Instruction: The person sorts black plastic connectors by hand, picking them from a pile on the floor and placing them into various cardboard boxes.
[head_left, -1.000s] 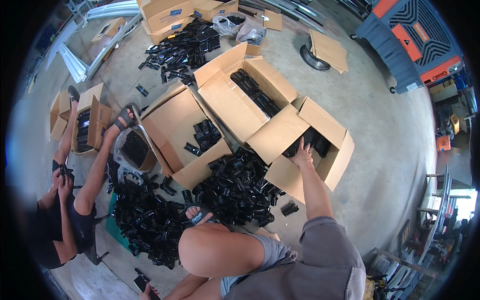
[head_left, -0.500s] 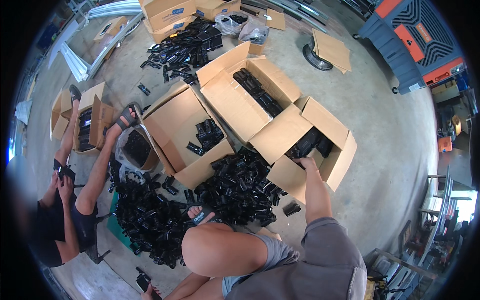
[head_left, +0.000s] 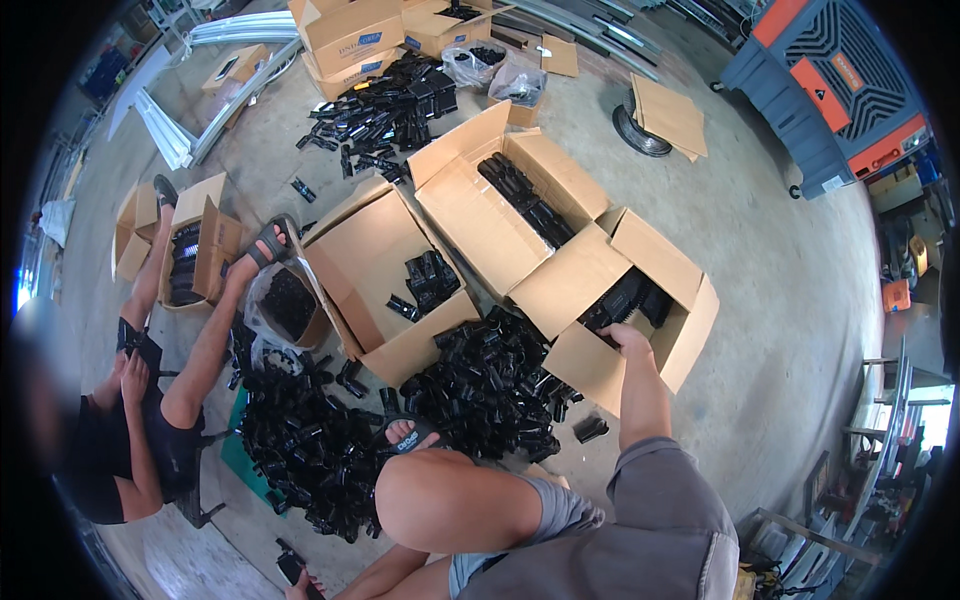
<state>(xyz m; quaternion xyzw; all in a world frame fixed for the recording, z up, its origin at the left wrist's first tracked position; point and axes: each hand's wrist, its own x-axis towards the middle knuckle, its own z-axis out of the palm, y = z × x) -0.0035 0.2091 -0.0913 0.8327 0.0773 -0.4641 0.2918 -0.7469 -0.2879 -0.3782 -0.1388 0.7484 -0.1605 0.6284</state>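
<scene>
On the floor (head_left: 770, 290): heaped parts (head_left: 310, 440); orange-grey machine (head_left: 835, 95).
Right carton (head_left: 568, 272): packed parts (head_left: 628, 294); right hand (head_left: 632, 340) reaching inside, grip unclear.
Lower edge: left hand (head_left: 300, 590) pinching a black piece (head_left: 290, 567).

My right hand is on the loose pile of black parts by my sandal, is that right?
Not quite: the head view shows your right hand in the open box, not on the loose pile. The pile is indeed black parts, by your sandal.
</scene>
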